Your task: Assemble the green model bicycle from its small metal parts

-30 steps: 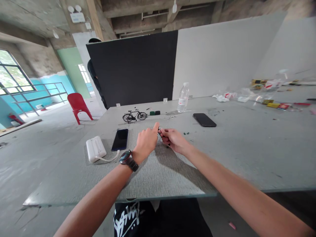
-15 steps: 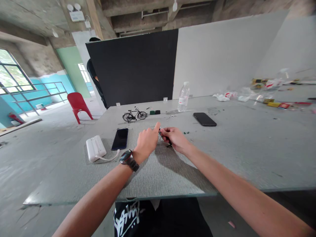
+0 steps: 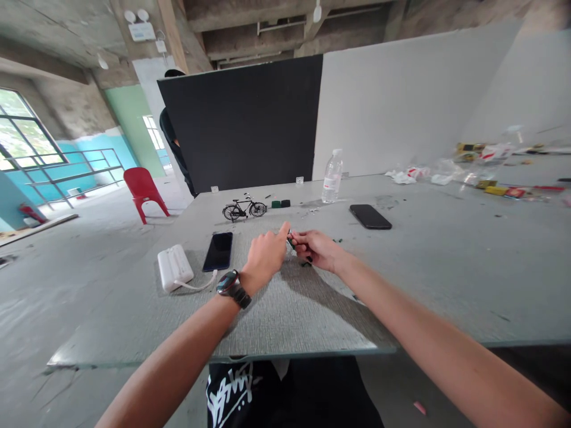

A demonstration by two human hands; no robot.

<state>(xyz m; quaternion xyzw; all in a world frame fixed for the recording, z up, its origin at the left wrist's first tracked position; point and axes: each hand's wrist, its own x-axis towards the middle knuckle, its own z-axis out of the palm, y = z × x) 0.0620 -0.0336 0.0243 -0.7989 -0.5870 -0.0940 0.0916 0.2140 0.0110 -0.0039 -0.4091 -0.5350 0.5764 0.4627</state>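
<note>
Both my hands meet over the middle of the grey table point(image 3: 446, 279). My left hand point(image 3: 264, 257), with a watch on its wrist, is closed in a pinch with the forefinger pointing at a small metal part point(image 3: 290, 239). My right hand point(image 3: 317, 248) is closed round a small dark tool or part whose end sticks out toward the left hand; I cannot name it. The fingertips of the two hands nearly touch at that part.
A white power bank point(image 3: 175, 268) with its cable and a dark phone point(image 3: 218, 251) lie left of my hands. A small model bicycle point(image 3: 244, 208), a water bottle point(image 3: 331, 176) and a second phone point(image 3: 370, 216) lie farther back. Wrappers litter the far right. A person stands behind the black board point(image 3: 245, 125).
My hands have stayed together at the same spot. The right hand has turned slightly and the view has shifted a little.
</note>
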